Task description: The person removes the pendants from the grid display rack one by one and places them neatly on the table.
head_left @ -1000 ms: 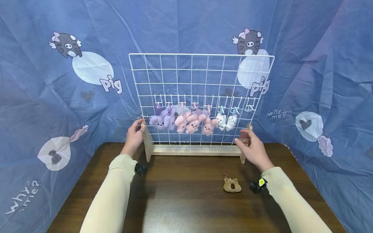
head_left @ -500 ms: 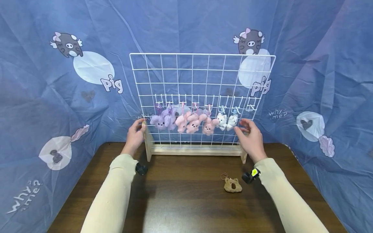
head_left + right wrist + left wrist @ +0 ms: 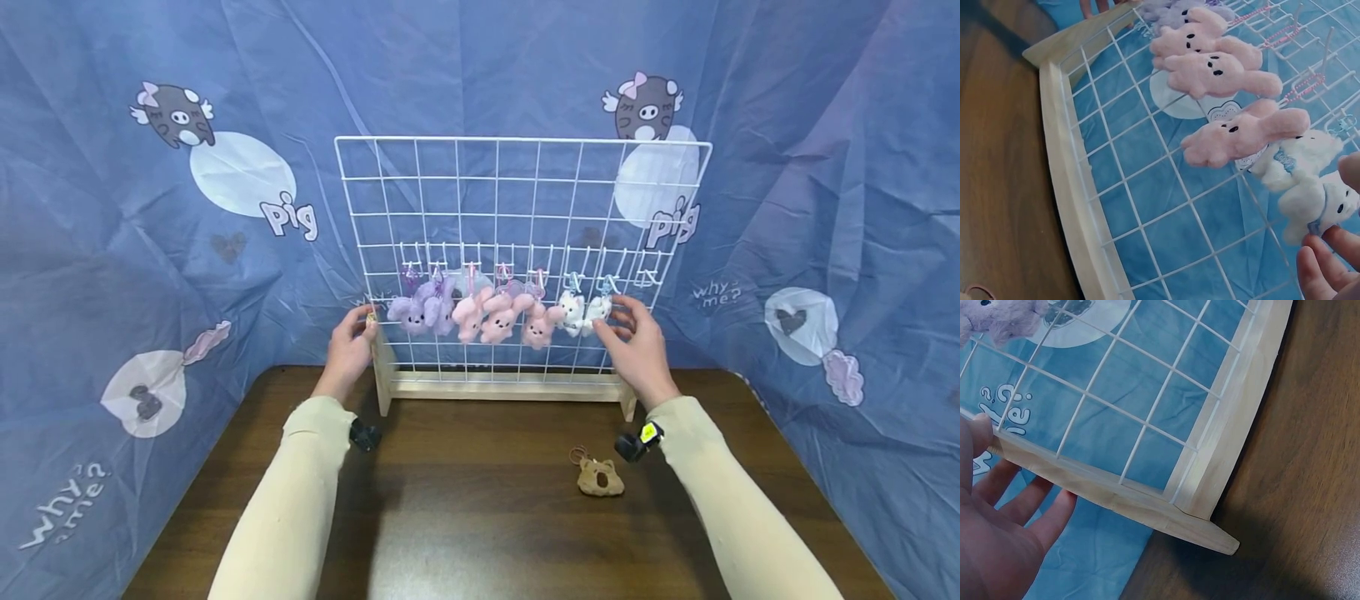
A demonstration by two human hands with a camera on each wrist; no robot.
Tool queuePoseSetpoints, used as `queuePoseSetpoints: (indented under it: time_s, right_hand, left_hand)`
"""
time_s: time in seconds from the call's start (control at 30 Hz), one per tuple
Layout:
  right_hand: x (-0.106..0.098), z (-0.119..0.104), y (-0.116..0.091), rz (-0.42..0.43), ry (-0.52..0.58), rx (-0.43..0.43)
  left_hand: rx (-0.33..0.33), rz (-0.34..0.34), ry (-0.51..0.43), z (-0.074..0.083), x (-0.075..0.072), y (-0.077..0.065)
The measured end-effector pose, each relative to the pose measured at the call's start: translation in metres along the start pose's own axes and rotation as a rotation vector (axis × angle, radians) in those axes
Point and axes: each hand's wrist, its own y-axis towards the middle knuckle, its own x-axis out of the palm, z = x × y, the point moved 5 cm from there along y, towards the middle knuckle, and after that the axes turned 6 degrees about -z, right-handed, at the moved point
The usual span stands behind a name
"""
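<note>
While a fluffy, blue-ribboned white plush animal keychain (image 3: 1305,206) hangs at the fingertips of the right hand (image 3: 641,346), thumb and fingers stand apart on either side of it — fingers touch it, whether they pinch cannot be told. A second white plush animal (image 3: 1307,156) hangs just left of that hand, touching the first; farther left, three pink long-eared plush bunnies (image 3: 498,318), then two lilac plush animals (image 3: 438,308). All hang on a white wire grid panel (image 3: 525,140). Left hand (image 3: 348,346) is clamped on the left upright of the pale wooden stand (image 3: 502,390) — thumb one side, fingers the other. Nearer the person than the right hand, slightly to its left, a brown koala-faced plush keychain (image 3: 592,482) lies on the dark wood-grain table (image 3: 480,517). Blue cartoon-printed cloth (image 3: 525,67) hangs behind both hands.
</note>
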Motion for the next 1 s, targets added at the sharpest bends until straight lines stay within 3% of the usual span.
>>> queuePoseSetpoints:
  time_s: [0.47,1.0]
  right_hand:
    - [0.0032,-0.0008,0.0027,-0.083,0.033,0.068]
    - [0.0015,-0.0071,0.0076,-0.083,0.077,0.02]
  left_hand:
    - [-0.014,-0.017,0.002,-0.001,0.0017,-0.0007]
    - [-0.011,-0.008,-0.005,0.0001,0.0005,-0.0013]
